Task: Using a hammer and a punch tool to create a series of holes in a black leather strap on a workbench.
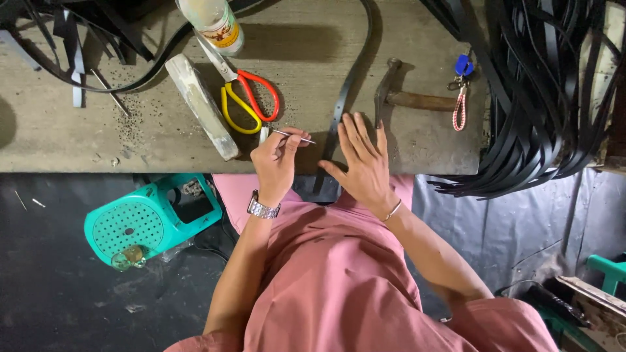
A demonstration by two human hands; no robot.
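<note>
The grey bench (65,130) looks rough, matt and speckled. On it, the long black strap (343,98) has a smooth, dull leather-like sheen. The scissors with red and yellow handles (242,98) show glossy plastic loops and bright metal blades. Beside the strap, the hammer (407,98) has a worn wooden handle.

Scissors (244,98) upper left of centre on workbench (78,137); hammer (407,98) right of strap (345,98); strap bundle (548,98) far right; stool (147,221) lower left.

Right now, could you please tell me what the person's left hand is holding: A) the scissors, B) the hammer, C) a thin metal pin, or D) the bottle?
C: the left hand pinches a thin metal pin, while the scissors, hammer and bottle lie untouched on the table.
</note>
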